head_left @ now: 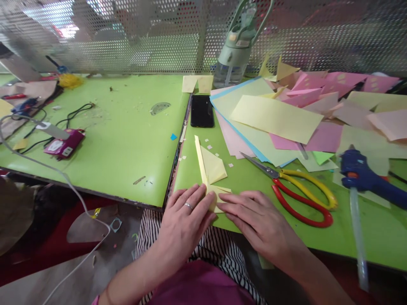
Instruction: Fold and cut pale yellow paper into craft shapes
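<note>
A pale yellow folded paper [213,164] lies at the front edge of the green table, with a narrow strip running up its left side and a flap to the right. My left hand [187,216], with a ring on one finger, rests flat on its lower left part, fingers stretched out. From the right, my right hand [257,216] touches the paper's lower right edge with its fingertips, fingers extended and lying flat. The lower part of the paper is partly hidden under the fingers. Small paper bits [209,147] lie beside it.
Scissors [273,173] with red and yellow handles lie right of the paper; farther right is a blue glue gun [359,169]. Behind are a black phone [202,111], paper sheets [276,118] and a bottle [233,55]. A purple power block [64,144] sits at left.
</note>
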{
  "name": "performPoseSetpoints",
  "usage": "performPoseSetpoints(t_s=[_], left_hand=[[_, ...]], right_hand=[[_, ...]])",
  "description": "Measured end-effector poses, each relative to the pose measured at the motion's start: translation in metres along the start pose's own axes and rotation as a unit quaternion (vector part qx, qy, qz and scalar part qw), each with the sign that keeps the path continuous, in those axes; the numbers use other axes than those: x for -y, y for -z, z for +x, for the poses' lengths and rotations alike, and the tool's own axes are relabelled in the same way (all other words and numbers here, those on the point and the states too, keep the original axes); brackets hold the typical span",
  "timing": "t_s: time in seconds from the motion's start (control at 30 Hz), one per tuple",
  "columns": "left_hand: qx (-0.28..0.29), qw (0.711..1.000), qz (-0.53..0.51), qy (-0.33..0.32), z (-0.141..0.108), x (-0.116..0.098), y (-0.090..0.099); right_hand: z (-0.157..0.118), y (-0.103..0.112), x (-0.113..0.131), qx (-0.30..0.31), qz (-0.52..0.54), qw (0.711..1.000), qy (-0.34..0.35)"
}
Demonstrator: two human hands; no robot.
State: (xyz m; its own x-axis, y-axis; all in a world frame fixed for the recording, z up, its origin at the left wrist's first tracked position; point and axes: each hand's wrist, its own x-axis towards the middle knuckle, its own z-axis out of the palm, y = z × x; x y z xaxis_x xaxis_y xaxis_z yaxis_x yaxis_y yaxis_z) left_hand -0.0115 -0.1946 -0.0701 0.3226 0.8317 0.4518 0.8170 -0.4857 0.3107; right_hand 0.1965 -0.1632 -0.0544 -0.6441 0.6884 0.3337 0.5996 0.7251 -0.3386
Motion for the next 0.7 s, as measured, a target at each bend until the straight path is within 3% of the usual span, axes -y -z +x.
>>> performPoseSetpoints(t_s=[0.3, 0.47, 0.7], left_hand=[[0.029, 0.996, -0.073, 0.041, 0.009, -0.003, 0.007], [0.004, 0.993, -0.112, 0.032, 0.018, -0.002, 0.005], [-0.019, 0.996, -0.086, 0.023, 0.013, 0.005, 0.002]], right_hand=[[-0.001, -0.003, -0.001, 0.012, 0.021, 1.000, -0.011], [-0.001, -0.002, 0.000, 0.013, 0.029, 0.999, -0.007], [0.001, -0.001, 0.003, 0.000, 0.022, 0.999, -0.043]])
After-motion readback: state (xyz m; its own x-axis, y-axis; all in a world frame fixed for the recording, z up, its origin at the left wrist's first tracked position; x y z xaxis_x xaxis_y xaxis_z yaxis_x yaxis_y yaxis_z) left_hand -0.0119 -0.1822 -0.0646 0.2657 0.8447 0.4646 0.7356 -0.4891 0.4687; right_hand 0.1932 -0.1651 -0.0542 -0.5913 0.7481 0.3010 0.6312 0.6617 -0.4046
